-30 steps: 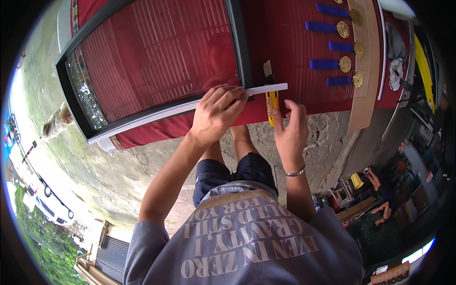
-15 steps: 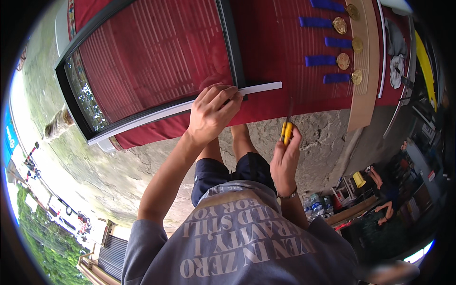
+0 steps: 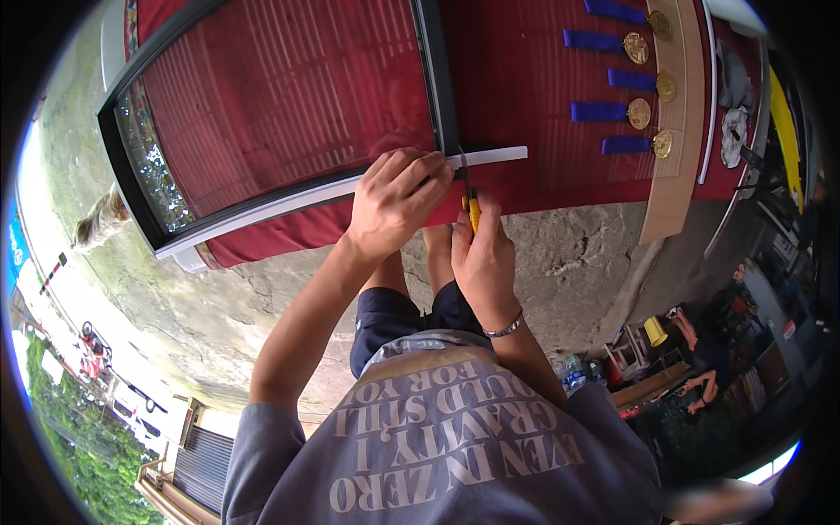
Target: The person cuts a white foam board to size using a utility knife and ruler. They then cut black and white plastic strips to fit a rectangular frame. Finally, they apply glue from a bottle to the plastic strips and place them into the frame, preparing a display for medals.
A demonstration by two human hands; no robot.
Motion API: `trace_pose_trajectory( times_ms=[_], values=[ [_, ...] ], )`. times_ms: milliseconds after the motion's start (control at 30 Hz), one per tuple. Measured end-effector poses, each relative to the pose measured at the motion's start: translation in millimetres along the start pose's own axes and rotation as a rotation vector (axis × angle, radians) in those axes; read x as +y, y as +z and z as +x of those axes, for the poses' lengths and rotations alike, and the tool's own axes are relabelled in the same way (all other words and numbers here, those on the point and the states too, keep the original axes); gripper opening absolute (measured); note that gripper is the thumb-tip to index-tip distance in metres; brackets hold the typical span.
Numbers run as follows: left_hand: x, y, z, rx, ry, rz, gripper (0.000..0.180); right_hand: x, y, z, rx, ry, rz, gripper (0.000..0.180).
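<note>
A black frame with a clear pane (image 3: 289, 96) lies on the red cloth. Along its near edge runs a long white strip (image 3: 289, 199), whose free end sticks out past the frame's right corner. My left hand (image 3: 395, 199) is closed over the strip close to that corner, fingers bent and pressing it against the frame. In my right hand (image 3: 486, 262) is a yellow utility knife (image 3: 473, 213), blade pointing away from me. Its blade meets the strip at the frame's corner, just right of my left fingertips.
Several gold medals on blue ribbons (image 3: 638, 114) lie to the right, by a tan board (image 3: 669, 197). A thin white rod (image 3: 709, 96) and grey cloth (image 3: 733, 79) are farther right. Cracked concrete (image 3: 569, 254) lies below the table edge. Other people (image 3: 696, 389) are at far right.
My right hand has moved left and slightly away from me, bringing the knife blade from open space onto the white strip. My left hand keeps its hold at the corner.
</note>
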State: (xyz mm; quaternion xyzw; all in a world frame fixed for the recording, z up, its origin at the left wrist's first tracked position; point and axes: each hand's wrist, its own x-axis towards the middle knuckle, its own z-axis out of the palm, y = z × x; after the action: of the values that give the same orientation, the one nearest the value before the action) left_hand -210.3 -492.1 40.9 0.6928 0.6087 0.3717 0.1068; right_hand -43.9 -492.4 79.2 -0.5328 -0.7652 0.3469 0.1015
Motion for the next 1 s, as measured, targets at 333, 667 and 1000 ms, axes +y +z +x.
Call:
trace_pose_trajectory(
  times_ms=[333,667,1000],
  values=[
    [-0.8,-2.3,0.3,-0.018,0.022,0.02,0.024,-4.5,1.9,-4.3,-0.006,0.02,-0.056,0.039],
    [0.5,-3.6,-0.5,-0.039,-0.022,0.007,0.021,3.7,1.4,-0.3,-0.035,-0.008,-0.083,0.037],
    [-0.9,1.8,-5.4,-0.001,0.001,0.02,0.023,1.3,1.9,0.6,-0.061,0.026,-0.082,0.04]
  ],
)
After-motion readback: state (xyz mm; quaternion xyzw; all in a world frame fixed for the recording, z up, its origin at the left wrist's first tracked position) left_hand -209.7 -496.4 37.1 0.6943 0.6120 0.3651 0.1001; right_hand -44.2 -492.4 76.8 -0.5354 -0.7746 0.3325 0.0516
